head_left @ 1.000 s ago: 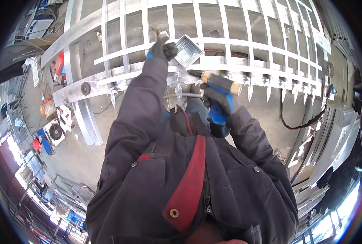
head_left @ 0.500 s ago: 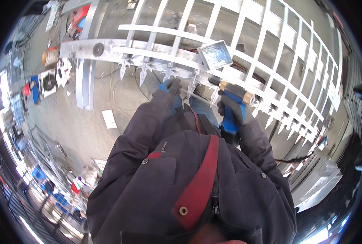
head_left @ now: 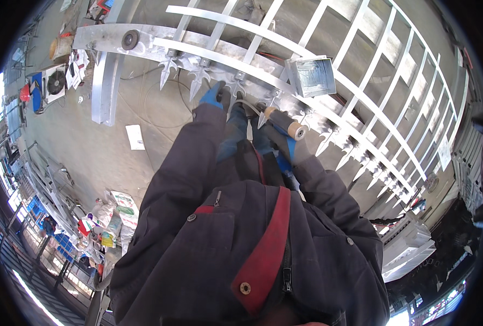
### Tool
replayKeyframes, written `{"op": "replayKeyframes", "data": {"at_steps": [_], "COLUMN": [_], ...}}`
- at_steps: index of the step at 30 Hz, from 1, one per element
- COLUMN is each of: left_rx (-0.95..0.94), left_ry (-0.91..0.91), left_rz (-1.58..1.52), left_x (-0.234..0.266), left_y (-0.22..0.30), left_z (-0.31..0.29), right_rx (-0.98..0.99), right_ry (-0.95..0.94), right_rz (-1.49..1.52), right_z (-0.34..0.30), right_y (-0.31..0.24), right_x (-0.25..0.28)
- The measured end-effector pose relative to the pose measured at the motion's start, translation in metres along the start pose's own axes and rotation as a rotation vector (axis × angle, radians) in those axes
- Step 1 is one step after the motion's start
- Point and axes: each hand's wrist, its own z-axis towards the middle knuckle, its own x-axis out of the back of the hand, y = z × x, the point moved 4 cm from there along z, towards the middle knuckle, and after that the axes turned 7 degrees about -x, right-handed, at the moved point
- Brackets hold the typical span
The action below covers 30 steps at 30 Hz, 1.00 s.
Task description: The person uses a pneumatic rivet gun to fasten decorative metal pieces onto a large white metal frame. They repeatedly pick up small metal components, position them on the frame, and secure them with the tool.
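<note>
A pale metal fence panel [head_left: 219, 60] with a row of spear-shaped finials [head_left: 200, 76] lies in front of me. My left hand [head_left: 215, 98], in a blue and dark glove, is closed right beside one spear finial [head_left: 237, 86]; what its fingers hold, if anything, is hidden. In my right hand [head_left: 278, 140], also gloved, is a pistol-grip power tool [head_left: 285, 124] with a blue body, a black front and a tan ring. Its front end points up and left toward the finials. The tool hides part of the right fingers.
A square metal container [head_left: 313, 77] rests on the panel rails. Farther left, a round dark disc [head_left: 130, 39] sits on the metal beam supporting the panel. A white sheet [head_left: 135, 137] lies on the floor. Bags and clutter [head_left: 116, 217] stand at lower left, with stacked pale profiles [head_left: 409, 247] at lower right.
My right hand has brought the power tool left, closer to my left hand. The left hand has shifted slightly left and up. The whole view has turned a little.
</note>
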Motion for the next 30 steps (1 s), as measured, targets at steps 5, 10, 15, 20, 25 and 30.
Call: {"op": "replayKeyframes", "data": {"at_steps": [5,10,15,20,25,30], "left_rx": [-0.192,-0.372,-0.495,-0.644,-0.571,-0.628], "left_ry": [-0.192,-0.323,-0.325,-0.300,-0.328,-0.307], "left_rz": [0.195,0.221,0.157,0.120,-0.022,0.039], "left_x": [-0.012,-0.013,-0.011,-0.020,-0.029,-0.034], "left_y": [0.008,0.004,-0.002,0.006,-0.004,-0.011], "left_z": [0.038,0.062,0.073,0.082,0.092,0.095], "right_rx": [-0.002,-0.319,-0.200,-0.090,-0.022,-0.136], "right_ry": [0.067,0.065,0.050,0.279,0.379,0.409], "right_rz": [-0.061,0.087,0.024,0.069,-0.070,-0.089], "right_z": [0.023,0.035,0.047,0.074,0.097,0.104], "right_y": [-0.008,0.013,0.015,0.017,0.015,0.013], "right_x": [-0.028,-0.053,-0.069,-0.076,-0.084,-0.086]}}
